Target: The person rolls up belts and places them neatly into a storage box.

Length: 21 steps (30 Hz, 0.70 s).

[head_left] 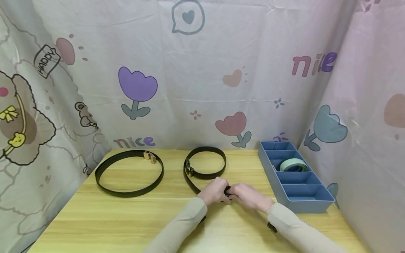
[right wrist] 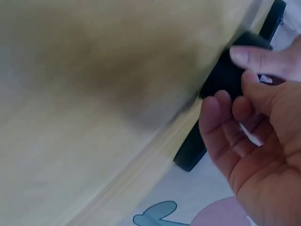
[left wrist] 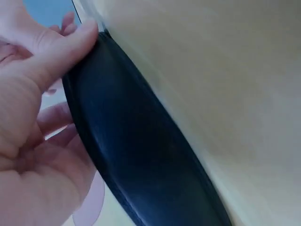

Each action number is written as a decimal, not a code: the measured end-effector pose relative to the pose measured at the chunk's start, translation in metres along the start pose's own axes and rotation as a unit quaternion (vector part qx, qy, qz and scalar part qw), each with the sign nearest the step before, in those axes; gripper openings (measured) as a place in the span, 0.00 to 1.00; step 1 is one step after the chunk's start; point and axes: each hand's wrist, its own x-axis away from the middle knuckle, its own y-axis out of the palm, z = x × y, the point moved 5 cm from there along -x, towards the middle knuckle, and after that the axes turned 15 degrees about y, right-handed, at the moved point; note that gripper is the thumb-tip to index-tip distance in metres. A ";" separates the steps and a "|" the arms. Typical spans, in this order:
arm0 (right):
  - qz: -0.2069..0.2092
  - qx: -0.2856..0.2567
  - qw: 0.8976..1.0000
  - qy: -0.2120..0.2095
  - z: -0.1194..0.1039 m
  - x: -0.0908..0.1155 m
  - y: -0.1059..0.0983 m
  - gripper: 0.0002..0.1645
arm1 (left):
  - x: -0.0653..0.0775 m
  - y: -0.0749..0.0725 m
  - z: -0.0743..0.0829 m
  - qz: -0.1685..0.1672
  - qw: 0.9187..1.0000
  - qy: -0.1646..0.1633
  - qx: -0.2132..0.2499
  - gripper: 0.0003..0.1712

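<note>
In front of me on the table, a black belt (head_left: pixel 207 175) lies in a loop, its dark buckle at the loop's left side. A strap runs from that loop toward my hands. My left hand (head_left: pixel 215 191) pinches the black strap (left wrist: pixel 131 122) between thumb and fingers, as the left wrist view shows close up. Opposite it, my right hand (head_left: pixel 250 196) grips a curled part of the black strap (right wrist: pixel 223 75) with thumb and fingertips. Both hands meet just over the table; they partly hide the held part in the head view.
A second black belt (head_left: pixel 129 194) with a gold buckle (head_left: pixel 150 157) lies looped at the left. At the right stands a blue divided box (head_left: pixel 305 207), with a rolled light green belt (head_left: pixel 293 163) in one compartment. Patterned curtains (head_left: pixel 190 70) hang around the wooden table (head_left: pixel 133 221).
</note>
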 end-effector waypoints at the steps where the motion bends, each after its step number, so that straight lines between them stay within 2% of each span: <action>1: 0.000 0.004 1.000 -0.009 0.001 0.000 -0.001 0.07 | 0.000 0.000 0.000 -0.015 1.000 0.007 0.006 0.16; 5: -0.013 0.029 0.999 -0.039 0.006 -0.001 -0.003 0.05 | -0.001 0.001 -0.002 -0.087 0.995 0.045 0.024 0.25; 8: -0.024 0.036 0.998 -0.050 0.010 -0.001 -0.005 0.05 | -0.001 0.000 -0.004 -0.110 0.992 0.041 0.043 0.30; 11: -0.033 0.038 0.997 -0.053 0.011 -0.001 -0.008 0.06 | -0.001 -0.002 -0.004 -0.095 0.995 0.011 0.040 0.27; 16: -0.058 0.017 0.998 -0.032 0.008 -0.001 -0.009 0.06 | -0.001 -0.005 0.000 -0.037 0.998 -0.046 0.013 0.17; 21: -0.057 -0.005 0.998 -0.004 0.002 -0.001 -0.006 0.06 | 0.000 -0.004 0.003 0.024 0.998 -0.049 -0.019 0.21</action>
